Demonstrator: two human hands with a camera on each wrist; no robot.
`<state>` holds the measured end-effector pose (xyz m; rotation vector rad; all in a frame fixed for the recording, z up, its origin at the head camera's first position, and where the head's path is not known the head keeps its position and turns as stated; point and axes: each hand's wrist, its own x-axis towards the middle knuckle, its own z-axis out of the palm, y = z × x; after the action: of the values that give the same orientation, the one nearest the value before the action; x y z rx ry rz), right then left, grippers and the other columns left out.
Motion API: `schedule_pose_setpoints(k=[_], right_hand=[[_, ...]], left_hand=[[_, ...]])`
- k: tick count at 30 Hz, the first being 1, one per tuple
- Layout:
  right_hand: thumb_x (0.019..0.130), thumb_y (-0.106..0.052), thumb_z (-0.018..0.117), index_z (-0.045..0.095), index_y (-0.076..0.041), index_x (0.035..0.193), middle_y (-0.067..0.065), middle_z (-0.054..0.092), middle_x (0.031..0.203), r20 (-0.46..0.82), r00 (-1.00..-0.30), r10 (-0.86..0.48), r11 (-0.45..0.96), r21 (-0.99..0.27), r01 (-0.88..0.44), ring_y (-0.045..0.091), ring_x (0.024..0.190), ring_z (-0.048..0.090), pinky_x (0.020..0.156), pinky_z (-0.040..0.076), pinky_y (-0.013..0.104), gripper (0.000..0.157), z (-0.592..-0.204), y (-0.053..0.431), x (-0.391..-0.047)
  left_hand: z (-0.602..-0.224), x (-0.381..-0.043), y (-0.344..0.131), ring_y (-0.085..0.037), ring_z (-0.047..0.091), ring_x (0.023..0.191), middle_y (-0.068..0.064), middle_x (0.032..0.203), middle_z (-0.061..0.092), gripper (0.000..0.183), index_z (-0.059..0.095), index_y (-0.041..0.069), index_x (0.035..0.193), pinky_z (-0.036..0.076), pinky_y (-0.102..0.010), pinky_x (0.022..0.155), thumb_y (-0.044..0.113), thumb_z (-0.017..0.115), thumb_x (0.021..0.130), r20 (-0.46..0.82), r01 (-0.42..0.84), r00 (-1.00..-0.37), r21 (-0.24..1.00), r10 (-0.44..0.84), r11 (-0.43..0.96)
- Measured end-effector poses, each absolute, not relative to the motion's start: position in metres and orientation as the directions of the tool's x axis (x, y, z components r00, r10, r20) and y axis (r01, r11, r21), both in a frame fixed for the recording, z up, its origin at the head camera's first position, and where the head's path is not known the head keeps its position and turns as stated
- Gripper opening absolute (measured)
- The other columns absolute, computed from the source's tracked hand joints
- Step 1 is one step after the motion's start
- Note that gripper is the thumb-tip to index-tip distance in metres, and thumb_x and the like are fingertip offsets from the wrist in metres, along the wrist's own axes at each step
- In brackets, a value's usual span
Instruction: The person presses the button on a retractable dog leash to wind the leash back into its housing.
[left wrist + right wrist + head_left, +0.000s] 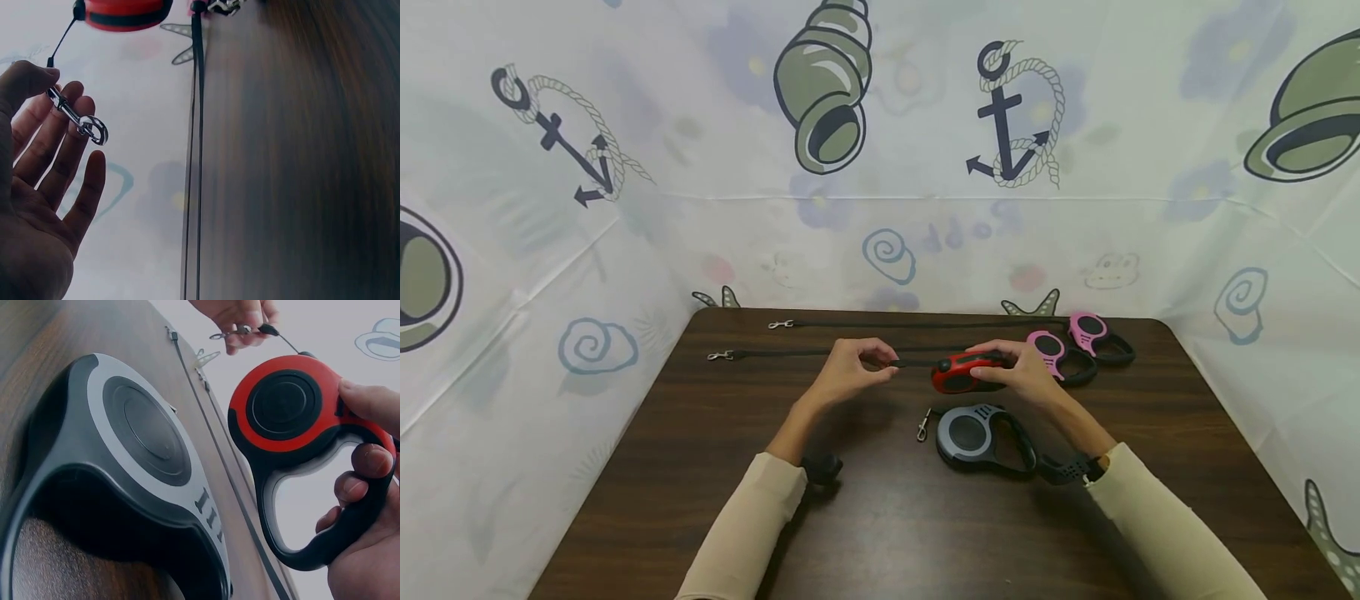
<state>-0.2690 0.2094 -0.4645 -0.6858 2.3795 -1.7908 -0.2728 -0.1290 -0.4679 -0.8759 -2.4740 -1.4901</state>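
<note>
My right hand [1015, 369] grips the black handle of a red retractable dog leash [284, 403], held above the table with its thumb on the red casing. Between thumb and fingers my left hand [53, 169] pinches the cord end just above the metal snap hook [78, 115] of that leash. A short length of thin cord runs from the hook to the casing. Below the hands, a grey retractable leash [967, 433] lies on the table, its snap hook [923, 427] beside it at the left.
Two pink retractable leashes [1088, 333] lie at the back right of the brown table [880, 533]. Their dark straps [917, 323] stretch leftward to metal snap hooks [721, 356]. A printed white cloth [925, 208] stands around the back and sides.
</note>
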Motion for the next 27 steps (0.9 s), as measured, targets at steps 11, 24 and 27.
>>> schedule_pose_setpoints(k=[11, 24, 27], right_hand=[[0.094, -0.009, 0.079, 0.074, -0.002, 0.127, 0.020, 0.074, 0.115, 0.178, -0.897, -0.405, 0.210, -0.937, -0.280, 0.020, 0.082, 0.063, 0.068, 0.051, 0.033, 0.034, -0.467, 0.201, -0.268], [0.095, -0.011, 0.079, 0.073, -0.002, 0.128, 0.021, 0.075, 0.117, 0.175, -0.902, -0.396, 0.236, -0.930, -0.283, 0.023, 0.087, 0.065, 0.075, 0.053, 0.028, 0.035, -0.471, 0.200, -0.268], [0.095, -0.010, 0.079, 0.073, -0.002, 0.129, 0.021, 0.075, 0.118, 0.175, -0.904, -0.389, 0.238, -0.929, -0.282, 0.023, 0.088, 0.067, 0.076, 0.055, 0.028, 0.035, -0.472, 0.199, -0.269]], left_hand=[[-0.475, -0.276, -0.108, -0.010, 0.071, 0.079, 0.001, 0.087, 0.077, 0.013, 0.078, 0.009, 0.099, 0.057, -0.029, 0.074, 0.006, 0.083, 0.088, 0.417, 0.571, -0.799, 0.753, 0.434, 0.327], [-0.481, -0.278, -0.090, -0.011, 0.070, 0.077, -0.003, 0.087, 0.077, 0.013, 0.077, 0.007, 0.099, 0.057, -0.026, 0.074, 0.005, 0.083, 0.087, 0.399, 0.551, -0.811, 0.767, 0.427, 0.330], [-0.482, -0.278, -0.088, -0.012, 0.070, 0.077, -0.003, 0.088, 0.077, 0.014, 0.077, 0.006, 0.099, 0.056, -0.026, 0.074, 0.005, 0.083, 0.087, 0.392, 0.540, -0.819, 0.773, 0.418, 0.333]])
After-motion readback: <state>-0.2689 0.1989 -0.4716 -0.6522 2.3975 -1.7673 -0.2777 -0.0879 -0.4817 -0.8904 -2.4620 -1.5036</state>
